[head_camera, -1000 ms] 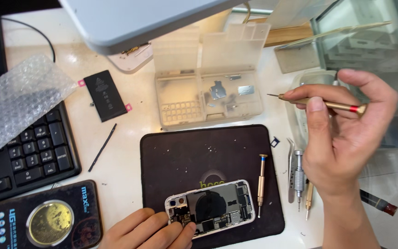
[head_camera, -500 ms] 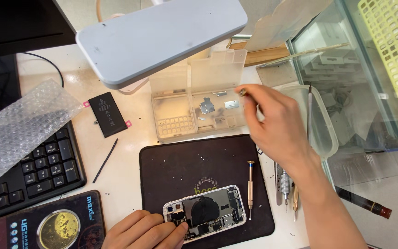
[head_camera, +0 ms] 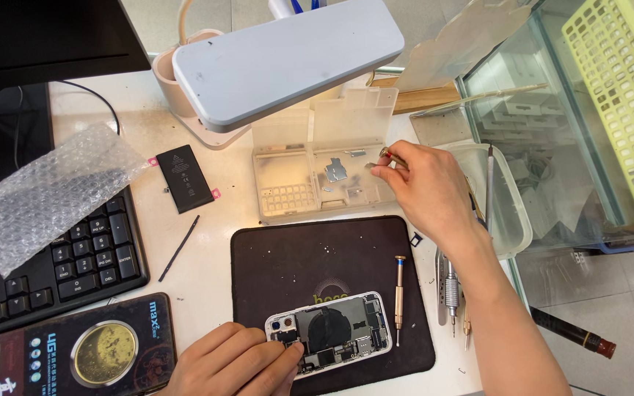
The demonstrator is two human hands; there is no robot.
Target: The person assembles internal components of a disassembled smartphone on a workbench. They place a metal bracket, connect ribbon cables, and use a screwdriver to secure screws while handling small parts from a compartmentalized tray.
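- A grey lamp head (head_camera: 288,59) is hanging over the white desk (head_camera: 207,271), above a clear parts tray (head_camera: 310,183).
- A black mat (head_camera: 295,257) is lying below the tray, carrying an opened phone (head_camera: 329,334) and a gold screwdriver (head_camera: 399,297).
- The right hand (head_camera: 423,191) is reaching into the tray, fingers pressed together, pinching a thin tool (head_camera: 390,156).
- The left hand (head_camera: 232,363) is resting on the phone's left end, fingers curled and close together.
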